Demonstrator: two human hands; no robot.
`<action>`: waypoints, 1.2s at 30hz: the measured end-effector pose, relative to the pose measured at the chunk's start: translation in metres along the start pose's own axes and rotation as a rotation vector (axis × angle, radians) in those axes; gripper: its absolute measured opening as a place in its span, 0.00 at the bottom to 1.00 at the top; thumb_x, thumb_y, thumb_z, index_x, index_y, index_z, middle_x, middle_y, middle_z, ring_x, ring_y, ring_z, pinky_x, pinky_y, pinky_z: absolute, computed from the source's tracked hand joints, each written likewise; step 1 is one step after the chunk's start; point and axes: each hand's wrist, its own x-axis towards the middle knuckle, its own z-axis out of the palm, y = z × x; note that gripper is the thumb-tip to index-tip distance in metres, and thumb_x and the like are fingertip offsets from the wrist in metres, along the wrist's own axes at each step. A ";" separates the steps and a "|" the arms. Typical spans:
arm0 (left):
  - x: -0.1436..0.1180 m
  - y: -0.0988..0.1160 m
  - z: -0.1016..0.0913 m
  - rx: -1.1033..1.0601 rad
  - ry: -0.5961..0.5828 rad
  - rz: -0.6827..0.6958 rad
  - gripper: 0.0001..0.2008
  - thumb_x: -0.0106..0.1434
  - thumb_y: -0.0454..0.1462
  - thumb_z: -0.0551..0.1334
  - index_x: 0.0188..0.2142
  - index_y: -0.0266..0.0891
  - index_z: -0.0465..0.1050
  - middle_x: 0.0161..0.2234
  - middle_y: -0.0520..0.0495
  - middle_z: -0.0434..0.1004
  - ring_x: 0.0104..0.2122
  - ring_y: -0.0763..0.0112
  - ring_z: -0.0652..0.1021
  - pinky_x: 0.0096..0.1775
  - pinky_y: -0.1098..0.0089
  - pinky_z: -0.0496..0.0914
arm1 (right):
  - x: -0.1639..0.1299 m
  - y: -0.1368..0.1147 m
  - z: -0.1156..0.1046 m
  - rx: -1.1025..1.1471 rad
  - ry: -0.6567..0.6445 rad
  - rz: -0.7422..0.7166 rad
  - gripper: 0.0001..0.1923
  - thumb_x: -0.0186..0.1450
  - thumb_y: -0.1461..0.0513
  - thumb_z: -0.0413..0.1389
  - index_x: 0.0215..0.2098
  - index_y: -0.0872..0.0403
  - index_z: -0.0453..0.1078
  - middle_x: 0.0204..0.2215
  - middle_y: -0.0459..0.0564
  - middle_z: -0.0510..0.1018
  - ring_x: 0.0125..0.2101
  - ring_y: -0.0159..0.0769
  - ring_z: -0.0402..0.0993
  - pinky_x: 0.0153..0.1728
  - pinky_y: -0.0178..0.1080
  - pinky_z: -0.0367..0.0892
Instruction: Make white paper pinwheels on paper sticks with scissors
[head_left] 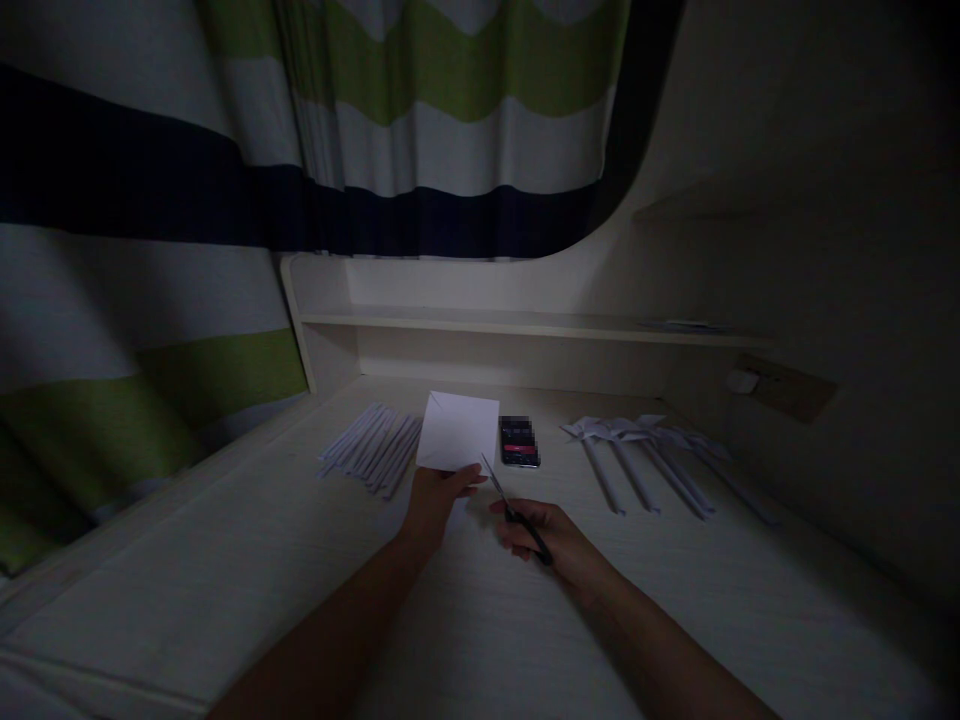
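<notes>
By the middle of the desk's (450, 640) back edge, L hand (437, 497) is pinching a white paper square (459, 430) by its near edge, prob. steadying it. R hand (553, 527) is grasping scissors (540, 546) by the handle, blades pointing at the paper's near R corner. Thin paper rolls (375, 450) are lying toward desk's L edge, folded-top sticks (604, 479) toward R edge, presumably sorted by kind. A phone (517, 438) is sitting beside the paper, screen txt too small to read; no brands showing.
</notes>
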 end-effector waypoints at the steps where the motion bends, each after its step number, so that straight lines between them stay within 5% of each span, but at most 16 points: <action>1: 0.000 0.000 0.000 0.000 -0.003 0.001 0.16 0.44 0.38 0.65 0.34 0.32 0.72 0.28 0.42 0.77 0.27 0.65 0.77 0.27 0.71 0.70 | 0.000 0.001 0.000 -0.003 0.002 0.000 0.19 0.46 0.58 0.60 0.34 0.58 0.70 0.16 0.41 0.68 0.16 0.24 0.58 0.18 0.31 0.51; 36: -0.004 0.005 0.005 0.035 -0.039 -0.001 0.16 0.44 0.36 0.65 0.35 0.33 0.71 0.28 0.44 0.76 0.24 0.67 0.76 0.24 0.73 0.68 | 0.006 0.009 0.000 -0.045 0.082 -0.006 0.19 0.44 0.58 0.61 0.32 0.59 0.69 0.08 0.37 0.62 0.09 0.21 0.52 0.11 0.29 0.45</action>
